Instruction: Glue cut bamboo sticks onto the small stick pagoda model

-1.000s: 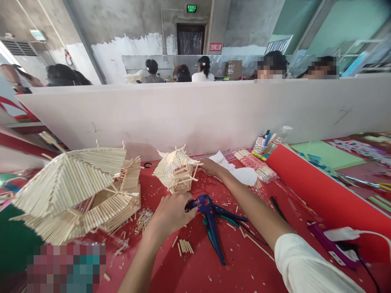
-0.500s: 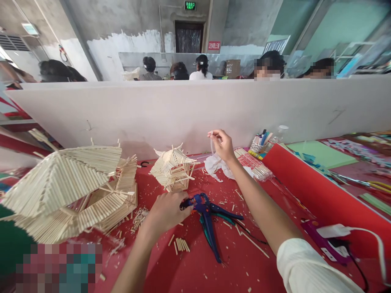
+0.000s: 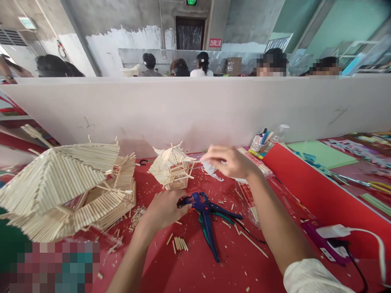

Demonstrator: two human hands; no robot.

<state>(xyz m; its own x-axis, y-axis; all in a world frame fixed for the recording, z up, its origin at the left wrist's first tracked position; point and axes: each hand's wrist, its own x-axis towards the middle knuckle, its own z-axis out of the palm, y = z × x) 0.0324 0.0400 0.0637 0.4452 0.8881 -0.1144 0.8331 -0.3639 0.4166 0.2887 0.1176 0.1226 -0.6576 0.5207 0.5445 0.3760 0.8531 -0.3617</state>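
The left grip (image 3: 165, 209) grasps the pliers (image 3: 205, 207) by the head, probably steadying them on the tabletop (image 3: 238, 276) near the small pavilion (image 3: 172, 167); the right grip (image 3: 230, 160) (blurred, closure unclear) hovers by tissue (image 3: 210, 169).

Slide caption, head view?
Left hand at blue pliers, right hand by white tissue-like scrap, near a small stick-built pavilion.

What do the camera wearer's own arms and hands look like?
The left hand and right hand are bare, without gloves; no watch or bracelet shows. A loose white sleeve shows on the right arm, none on the left.
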